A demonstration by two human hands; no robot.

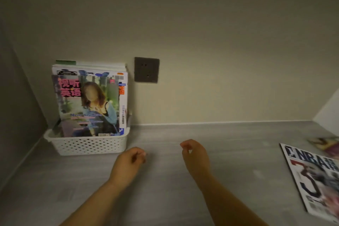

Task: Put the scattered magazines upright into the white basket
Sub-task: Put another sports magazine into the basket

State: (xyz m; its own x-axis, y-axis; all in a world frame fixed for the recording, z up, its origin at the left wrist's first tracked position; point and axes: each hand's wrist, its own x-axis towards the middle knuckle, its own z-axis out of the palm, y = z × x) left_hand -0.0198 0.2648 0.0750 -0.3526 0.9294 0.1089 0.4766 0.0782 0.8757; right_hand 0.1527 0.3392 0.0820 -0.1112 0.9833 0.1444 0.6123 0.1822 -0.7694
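Observation:
A white perforated basket stands in the back left corner of the grey counter. Several magazines stand upright in it, the front one showing a person and pink characters. At the right edge an NBA magazine lies flat, with another magazine partly seen behind it. My left hand hovers just right of the basket with fingers loosely curled and nothing in it. Near the counter's middle, my right hand is empty too, its fingers curled with thumb and forefinger close together.
A dark wall socket sits on the back wall, right of the basket. Side walls close the counter at left and right.

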